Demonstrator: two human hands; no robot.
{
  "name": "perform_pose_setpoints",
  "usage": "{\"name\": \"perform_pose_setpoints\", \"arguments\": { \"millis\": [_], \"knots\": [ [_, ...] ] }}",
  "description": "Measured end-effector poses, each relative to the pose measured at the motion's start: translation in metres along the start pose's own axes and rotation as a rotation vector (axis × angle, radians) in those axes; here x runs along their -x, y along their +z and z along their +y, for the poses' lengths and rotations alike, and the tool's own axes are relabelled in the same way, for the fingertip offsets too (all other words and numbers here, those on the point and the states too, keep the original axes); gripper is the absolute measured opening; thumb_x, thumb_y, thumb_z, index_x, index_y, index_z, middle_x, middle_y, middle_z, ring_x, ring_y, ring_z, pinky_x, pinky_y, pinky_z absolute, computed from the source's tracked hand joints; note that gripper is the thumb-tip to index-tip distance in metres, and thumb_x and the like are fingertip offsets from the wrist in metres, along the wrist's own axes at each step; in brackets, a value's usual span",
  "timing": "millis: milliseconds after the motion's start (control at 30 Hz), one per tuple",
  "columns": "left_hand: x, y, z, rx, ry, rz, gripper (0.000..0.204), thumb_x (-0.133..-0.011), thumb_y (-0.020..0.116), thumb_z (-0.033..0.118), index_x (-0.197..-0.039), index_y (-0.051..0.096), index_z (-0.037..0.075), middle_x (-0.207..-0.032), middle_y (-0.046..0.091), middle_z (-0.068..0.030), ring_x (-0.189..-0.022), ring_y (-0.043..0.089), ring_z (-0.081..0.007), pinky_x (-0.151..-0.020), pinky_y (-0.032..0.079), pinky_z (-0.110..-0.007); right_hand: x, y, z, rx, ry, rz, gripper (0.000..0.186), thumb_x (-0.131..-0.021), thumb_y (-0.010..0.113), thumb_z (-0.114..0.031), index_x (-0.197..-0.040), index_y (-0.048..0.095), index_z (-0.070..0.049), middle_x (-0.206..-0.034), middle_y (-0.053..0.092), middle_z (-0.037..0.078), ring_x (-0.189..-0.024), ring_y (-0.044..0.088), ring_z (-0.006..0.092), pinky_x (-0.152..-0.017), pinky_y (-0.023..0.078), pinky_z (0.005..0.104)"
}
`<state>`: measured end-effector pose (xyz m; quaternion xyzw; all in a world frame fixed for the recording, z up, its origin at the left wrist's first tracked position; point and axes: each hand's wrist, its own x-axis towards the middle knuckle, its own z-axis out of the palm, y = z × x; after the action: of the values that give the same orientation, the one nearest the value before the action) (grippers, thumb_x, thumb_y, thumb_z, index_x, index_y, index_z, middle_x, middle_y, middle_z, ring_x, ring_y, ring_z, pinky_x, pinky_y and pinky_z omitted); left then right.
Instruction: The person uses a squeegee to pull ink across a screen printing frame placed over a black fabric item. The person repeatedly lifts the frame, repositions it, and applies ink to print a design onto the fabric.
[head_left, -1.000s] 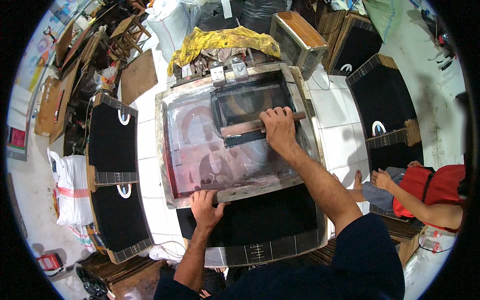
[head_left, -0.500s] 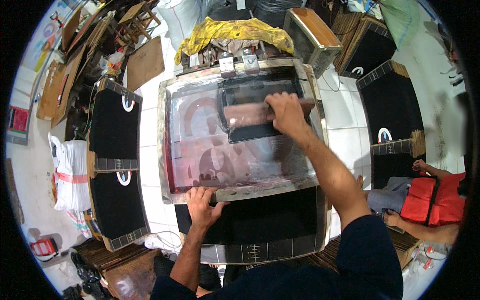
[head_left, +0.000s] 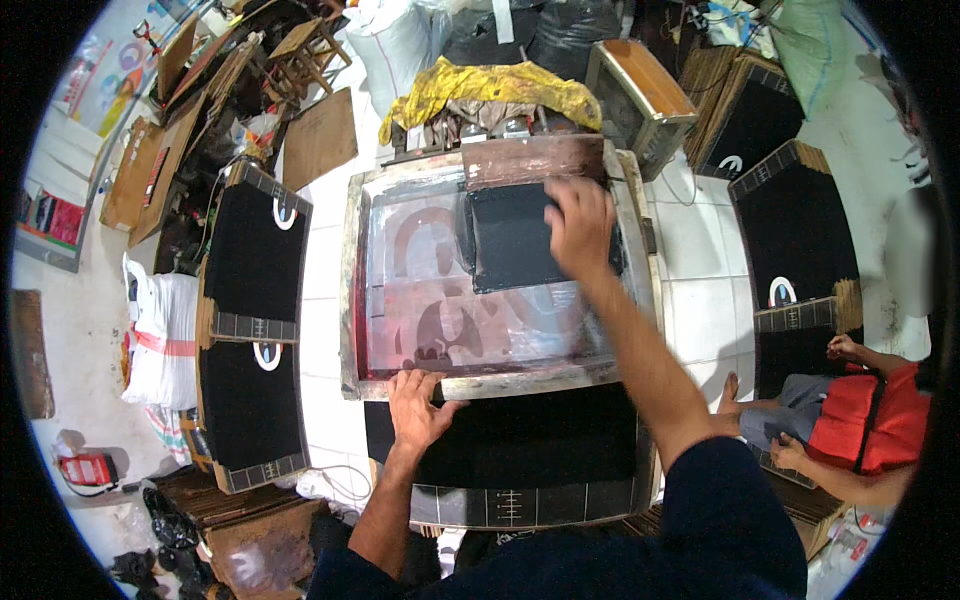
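Note:
My left hand (head_left: 420, 410) grips the near edge of a pale screen-printing frame (head_left: 630, 295), whose translucent mesh (head_left: 400, 310) carries pink-grey shapes. A dark rectangle (head_left: 510, 240) fills its upper right part. A wooden squeegee (head_left: 530, 160) rests along the far edge, above that rectangle. My right hand (head_left: 580, 225) is just below the squeegee, apart from it, blurred, with loosely bent fingers and nothing visible in them. Under the frame's near side shows a black board (head_left: 510, 440) with a gridded border.
Black boards with white printed marks flank me, left (head_left: 250, 400) and right (head_left: 800, 220). Beyond the frame are a yellow stained cloth (head_left: 480, 85), sacks (head_left: 390, 50) and a wood-topped stand (head_left: 635, 90). Another person (head_left: 860, 420) in red and grey sits at the right, their hands beside their legs.
The squeegee has moved up to the far edge, out of my right hand, which has risen slightly. The rectangle looks darker and more opaque. My left hand stays on the frame.

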<state>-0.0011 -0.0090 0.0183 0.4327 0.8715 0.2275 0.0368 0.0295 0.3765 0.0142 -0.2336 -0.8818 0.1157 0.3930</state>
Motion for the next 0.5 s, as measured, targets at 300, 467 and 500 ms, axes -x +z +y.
{"name": "perform_pose_setpoints", "arguments": {
  "millis": [300, 467, 500],
  "knots": [
    [-0.038, -0.114, 0.026, -0.063, 0.209, 0.025, 0.070, -0.074, 0.080, 0.069, -0.112, 0.081, 0.010, -0.100, 0.073, -0.0128, -0.100, 0.063, -0.0296, -0.089, 0.037, -0.047, 0.099, -0.149, -0.128, -0.013, -0.089, 0.063, 0.037, -0.090, 0.077, -0.034, -0.117, 0.070, -0.009, -0.112, 0.063, 0.012, -0.107, 0.063, 0.0327, -0.089, 0.053, 0.0437],
    [-0.069, -0.208, 0.047, -0.126, 0.298, 0.492, 0.094, -0.086, 0.081, 0.045, -0.161, 0.039, 0.007, -0.145, 0.060, -0.0191, -0.138, 0.052, -0.0369, -0.121, 0.024, -0.061, -0.031, -0.188, -0.157, 0.067, -0.114, 0.189, 0.027, -0.092, 0.075, -0.032, -0.102, 0.071, -0.007, -0.107, 0.066, 0.014, -0.104, 0.066, 0.0318, -0.084, 0.056, 0.0440],
    [-0.066, -0.216, 0.040, -0.125, 0.319, 0.664, 0.093, -0.088, 0.082, 0.038, -0.162, 0.035, 0.005, -0.151, 0.056, -0.0194, -0.140, 0.050, -0.0368, -0.122, 0.024, -0.061, -0.050, -0.193, -0.165, 0.050, -0.091, 0.221, 0.029, -0.093, 0.075, -0.034, -0.095, 0.072, -0.006, -0.100, 0.067, 0.014, -0.100, 0.067, 0.0324, -0.083, 0.056, 0.0441]
  ]
}}
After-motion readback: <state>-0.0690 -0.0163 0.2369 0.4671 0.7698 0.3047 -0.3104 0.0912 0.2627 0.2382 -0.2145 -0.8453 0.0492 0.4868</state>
